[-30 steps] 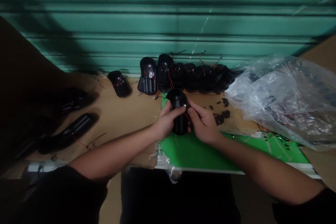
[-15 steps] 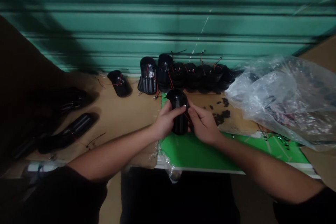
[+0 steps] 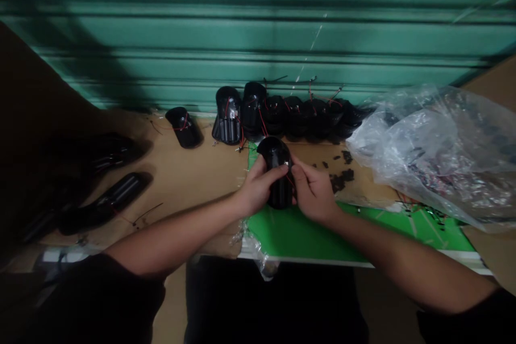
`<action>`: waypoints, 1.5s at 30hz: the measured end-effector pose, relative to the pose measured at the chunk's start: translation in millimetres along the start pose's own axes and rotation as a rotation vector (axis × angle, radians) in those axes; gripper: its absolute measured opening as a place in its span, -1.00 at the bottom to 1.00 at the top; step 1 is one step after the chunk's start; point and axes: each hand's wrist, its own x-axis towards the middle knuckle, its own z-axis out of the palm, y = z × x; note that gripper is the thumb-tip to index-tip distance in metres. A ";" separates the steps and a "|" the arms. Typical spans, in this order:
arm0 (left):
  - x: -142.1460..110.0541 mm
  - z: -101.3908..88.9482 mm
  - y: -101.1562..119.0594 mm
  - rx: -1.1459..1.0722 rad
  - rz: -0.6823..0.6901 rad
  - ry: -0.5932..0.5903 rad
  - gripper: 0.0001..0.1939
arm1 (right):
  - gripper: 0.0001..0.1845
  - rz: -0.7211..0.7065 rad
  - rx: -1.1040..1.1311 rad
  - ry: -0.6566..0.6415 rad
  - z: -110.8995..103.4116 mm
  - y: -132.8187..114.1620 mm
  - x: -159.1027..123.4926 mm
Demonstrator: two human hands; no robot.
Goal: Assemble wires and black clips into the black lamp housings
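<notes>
A glossy black plastic housing (image 3: 280,193), rounded at its far end, is held between both hands above the green board (image 3: 298,236). My left hand (image 3: 258,185) grips its left side, the thumb laid across the front near a small pale spot. On the other side, my right hand (image 3: 312,185) is closed at the housing's right edge, thumb and fingertips close to a thin red wire. I cannot make out whether those fingertips pinch the wire. The fingers behind the housing are mostly hidden.
Several similar black housings (image 3: 229,113) with red wires line the green ribbed wall (image 3: 258,35). One housing (image 3: 184,128) lies apart on the cardboard (image 3: 161,164); more lie in shadow at left. A clear plastic bag (image 3: 447,145) of wires and black scraps (image 3: 342,178) are at right.
The housing and both hands have shifted very slightly to the right in the picture. The grip looks the same, with the left thumb still across the front.
</notes>
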 end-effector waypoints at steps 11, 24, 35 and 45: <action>3.3 -3.5 0.1 0.014 -0.008 -0.019 -0.25 | -0.50 0.013 0.052 -0.010 -1.6 -3.0 4.2; 9.0 -5.2 -3.6 0.004 0.043 0.024 -0.30 | -0.78 0.010 0.174 0.047 -4.5 4.0 11.3; 6.9 -2.6 4.0 0.028 0.004 0.088 -0.38 | -0.77 0.029 0.190 0.032 -7.0 9.2 12.8; 4.0 -0.5 -0.9 0.084 0.139 0.065 -0.33 | -0.79 0.000 0.175 0.063 -5.8 3.3 11.9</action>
